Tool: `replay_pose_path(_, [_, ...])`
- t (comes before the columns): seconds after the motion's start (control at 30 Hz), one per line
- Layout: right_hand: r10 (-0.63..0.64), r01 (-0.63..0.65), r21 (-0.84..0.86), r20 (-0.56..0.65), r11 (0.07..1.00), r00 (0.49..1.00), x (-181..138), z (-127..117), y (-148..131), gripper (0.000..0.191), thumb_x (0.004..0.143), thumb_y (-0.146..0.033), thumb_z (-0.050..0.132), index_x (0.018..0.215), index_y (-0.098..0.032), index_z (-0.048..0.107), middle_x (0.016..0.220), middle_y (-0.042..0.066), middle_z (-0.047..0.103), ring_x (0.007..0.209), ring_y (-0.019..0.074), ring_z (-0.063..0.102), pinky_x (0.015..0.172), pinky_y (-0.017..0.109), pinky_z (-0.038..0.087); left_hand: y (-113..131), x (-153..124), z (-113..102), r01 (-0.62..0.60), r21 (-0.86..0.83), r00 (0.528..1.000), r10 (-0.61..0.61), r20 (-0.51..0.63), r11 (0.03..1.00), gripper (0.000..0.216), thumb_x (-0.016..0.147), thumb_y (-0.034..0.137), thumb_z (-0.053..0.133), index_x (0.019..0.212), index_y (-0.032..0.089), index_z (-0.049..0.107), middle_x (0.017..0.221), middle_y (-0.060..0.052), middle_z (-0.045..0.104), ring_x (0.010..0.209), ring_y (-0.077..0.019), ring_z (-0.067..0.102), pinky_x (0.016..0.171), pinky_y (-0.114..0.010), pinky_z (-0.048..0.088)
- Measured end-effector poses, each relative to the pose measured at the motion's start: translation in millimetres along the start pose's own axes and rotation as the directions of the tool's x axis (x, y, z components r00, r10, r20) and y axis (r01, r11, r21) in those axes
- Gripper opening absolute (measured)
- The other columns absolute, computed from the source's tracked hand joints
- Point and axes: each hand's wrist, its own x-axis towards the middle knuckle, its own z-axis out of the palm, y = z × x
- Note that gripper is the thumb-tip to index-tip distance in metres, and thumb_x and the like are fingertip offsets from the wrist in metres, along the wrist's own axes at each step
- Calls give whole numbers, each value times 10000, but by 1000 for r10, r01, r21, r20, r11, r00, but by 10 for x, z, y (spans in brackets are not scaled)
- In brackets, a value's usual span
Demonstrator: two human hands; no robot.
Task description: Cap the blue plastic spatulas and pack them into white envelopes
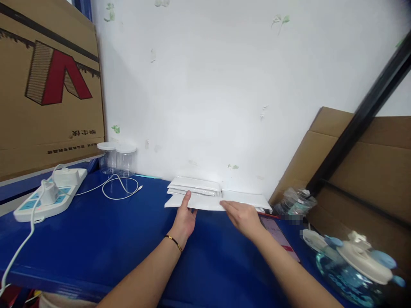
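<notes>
A flat white packet [199,202], perhaps a padded mailer, lies nearly level just above the table. My left hand [185,220] grips its near edge, thumb on top and fingers underneath. At the packet's right end, my right hand [242,217] has its fingers closed together over the corner; its thumb is hidden. Behind it, against the wall, is a small stack of similar white packets [194,185]. Another white packet [247,199] lies to the right, beyond my right hand and partly covered by it.
A power strip [72,182] with a white cable [105,194] is on the left of the blue table [112,244]. Two clear jars [125,160] stand by the wall. On the right are a phone [279,235], a clear bottle [298,203], a blue jug [349,273] and cardboard [379,171].
</notes>
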Motion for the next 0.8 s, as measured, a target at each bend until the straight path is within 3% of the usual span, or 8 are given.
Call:
replay_pose_path(0.1, [-59,56,125,16,991,998,-300,77,-114,353,915,-198,350,1215,-241,532,1143,73,630,1055,221,575,864,359,460,-14,-33,18,-64,-48,997,65,30,997,307,725,302,678,1001,206,584,939,-32,656,895,-167,617,760,-248,505])
replay_pose_path(0.23, [25,-49,305,84,951,996,-466,172,-225,355,887,-255,431,1231,-278,515,1192,59,594,1095,230,542,908,390,439,-76,-85,46,-124,-49,992,125,8,991,198,744,244,646,923,184,583,782,-7,647,736,-133,626,693,-227,507])
replay_pose_path(0.27, [67,-99,363,100,926,993,-488,190,-230,426,848,-310,508,1271,-278,474,1251,64,549,1140,242,506,944,403,416,-88,-94,55,-145,-33,989,145,-4,989,198,740,230,648,920,182,580,783,-5,645,732,-129,624,692,-223,504])
replay_pose_path(0.33, [154,-206,489,145,848,977,-533,229,-203,764,703,-422,670,1368,-260,331,1380,86,403,1245,274,392,1020,434,342,-100,-114,86,-197,6,980,197,-9,980,217,725,218,661,922,179,579,800,-6,646,758,-125,626,718,-220,496])
replay_pose_path(0.43, [238,-339,628,242,701,941,-604,317,-86,1105,547,-486,761,1429,-222,151,1468,123,214,1328,299,235,1076,465,235,-92,-159,186,-254,43,966,252,52,966,255,701,237,684,926,175,579,821,-8,647,824,-134,626,778,-234,482])
replay_pose_path(0.6, [212,-388,673,332,630,919,-694,469,98,1237,454,-477,804,1435,-187,109,1481,142,158,1347,303,166,1100,456,161,-86,-235,440,-273,74,958,264,110,959,311,679,260,705,948,176,574,876,-30,654,895,-163,617,827,-276,472])
replay_pose_path(0.8, [246,-371,717,277,590,929,-683,530,88,1281,441,-442,819,1438,-175,60,1455,167,228,1330,306,220,1092,446,171,-102,-246,644,-297,44,946,288,149,954,350,655,283,731,956,188,578,958,-36,637,940,-173,599,839,-293,474])
